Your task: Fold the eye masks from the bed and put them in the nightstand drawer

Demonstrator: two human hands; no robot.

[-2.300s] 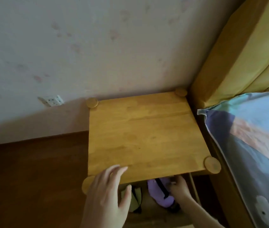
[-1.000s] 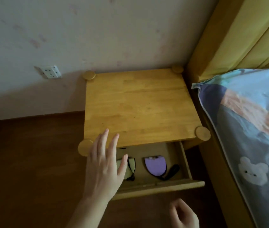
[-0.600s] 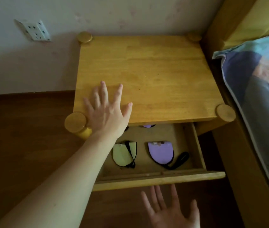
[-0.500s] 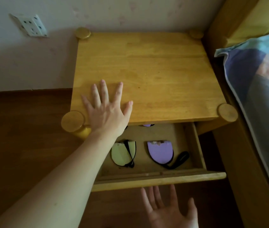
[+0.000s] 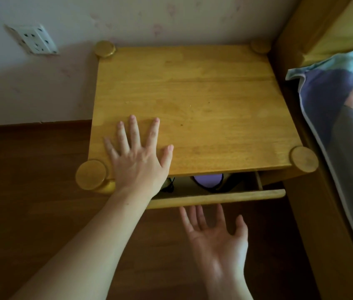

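Note:
The wooden nightstand (image 5: 193, 100) stands against the wall beside the bed. Its drawer (image 5: 225, 197) is open only a narrow gap. Inside the gap a folded purple eye mask (image 5: 208, 180) shows, and a sliver of a yellow-green eye mask (image 5: 168, 184) peeks out beside my left wrist. My left hand (image 5: 138, 156) lies flat, fingers spread, on the front left of the nightstand top. My right hand (image 5: 216, 232) is open, palm up, fingertips right at the drawer front's lower edge; contact is unclear.
The bed with a blue patterned quilt (image 5: 344, 131) runs along the right, its yellow headboard (image 5: 333, 24) behind. A white wall socket (image 5: 34, 41) sits left of the nightstand. Dark wooden floor (image 5: 30, 180) lies to the left and in front.
The drawer has slid inward from wide open to a narrow gap, hiding most of both masks. My right hand has risen to the drawer front. My left hand stays flat on the top.

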